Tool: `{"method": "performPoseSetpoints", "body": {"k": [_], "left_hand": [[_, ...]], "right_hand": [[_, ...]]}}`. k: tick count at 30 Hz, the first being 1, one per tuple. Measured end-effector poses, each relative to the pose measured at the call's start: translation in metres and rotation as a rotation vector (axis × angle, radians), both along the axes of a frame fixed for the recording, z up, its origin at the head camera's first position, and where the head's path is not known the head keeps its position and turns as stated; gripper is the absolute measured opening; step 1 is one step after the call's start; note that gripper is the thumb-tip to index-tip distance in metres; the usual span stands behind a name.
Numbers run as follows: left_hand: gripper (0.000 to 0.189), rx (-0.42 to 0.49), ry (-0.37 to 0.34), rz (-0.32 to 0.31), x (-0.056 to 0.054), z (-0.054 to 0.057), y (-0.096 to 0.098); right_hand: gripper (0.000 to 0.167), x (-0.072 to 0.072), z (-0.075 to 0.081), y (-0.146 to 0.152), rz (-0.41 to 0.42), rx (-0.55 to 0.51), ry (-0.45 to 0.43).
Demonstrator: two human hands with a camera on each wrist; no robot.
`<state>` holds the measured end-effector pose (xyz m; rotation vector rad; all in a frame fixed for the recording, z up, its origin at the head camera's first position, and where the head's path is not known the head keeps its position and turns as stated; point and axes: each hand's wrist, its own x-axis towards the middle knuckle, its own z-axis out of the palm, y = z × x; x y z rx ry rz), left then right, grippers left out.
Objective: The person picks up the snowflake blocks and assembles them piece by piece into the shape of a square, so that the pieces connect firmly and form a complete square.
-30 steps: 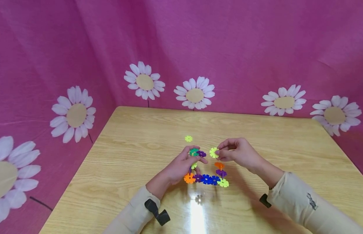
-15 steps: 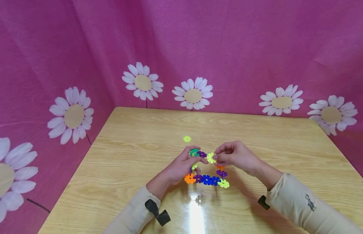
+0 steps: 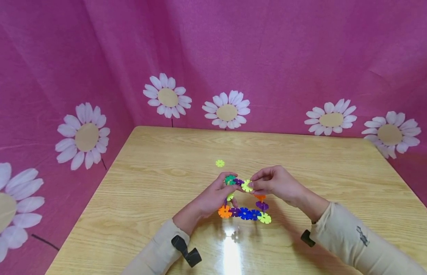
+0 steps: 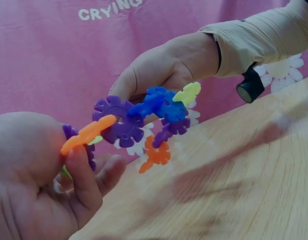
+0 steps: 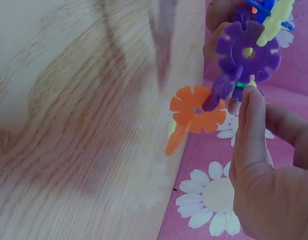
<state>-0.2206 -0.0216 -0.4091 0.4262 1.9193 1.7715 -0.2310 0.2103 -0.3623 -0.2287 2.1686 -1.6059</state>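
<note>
My left hand point(image 3: 211, 195) grips a chain of flower-shaped interlocking discs, with the thumb and fingers around its green disc point(image 3: 229, 179) and neighbouring pieces. The chain bends into an almost square frame, held above the table. Along its near side run an orange disc point(image 3: 225, 211), a purple one, blue discs point(image 3: 245, 213) and a yellow-green corner disc point(image 3: 265, 218). Between thumb and fingers, my right hand point(image 3: 282, 184) pinches another yellow-green disc point(image 3: 246, 186) against the small purple disc point(image 3: 238, 182) at the chain's far end. An orange disc point(image 5: 196, 110) ends the right side.
One loose yellow-green disc point(image 3: 219, 163) lies on the wooden table point(image 3: 165, 160) beyond the hands. A pink curtain point(image 3: 268, 57) with daisy prints hangs behind and to the left. Black straps point(image 3: 186, 251) hang at the sleeves.
My right hand has brought the yellow-green disc left and slightly down, from apart to touching the purple end disc. My left hand keeps its grip, and the chain has shifted only slightly.
</note>
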Motion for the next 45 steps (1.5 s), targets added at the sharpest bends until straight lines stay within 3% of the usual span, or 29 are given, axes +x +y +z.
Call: {"method": "performPoseSetpoints", "body": {"k": [12,20,27,31,35,45], "left_hand": [[0.039,-0.050,0.047,-0.031,0.001,0.001,0.000],[0.045,0.009,-0.001,0.015,-0.001,-0.008,-0.002],[0.045,0.049,-0.022,0.014,0.000,-0.012,-0.004],[0.044,0.052,-0.017,0.022,0.001,-0.013,-0.005],[0.043,0.059,-0.022,0.027,0.000,-0.012,-0.007],[0.044,0.083,-0.037,-0.011,0.001,-0.011,-0.011]], "right_hand": [[0.028,-0.001,0.000,-0.002,-0.008,-0.003,-0.004],[0.030,-0.005,-0.002,-0.004,0.002,0.006,0.012],[0.035,-0.012,-0.002,-0.002,0.056,0.044,0.005],[0.041,-0.023,-0.003,-0.002,0.043,0.064,0.006],[0.041,-0.042,-0.008,-0.008,0.032,0.075,0.031],[0.037,-0.081,-0.020,-0.027,0.062,0.249,0.191]]}}
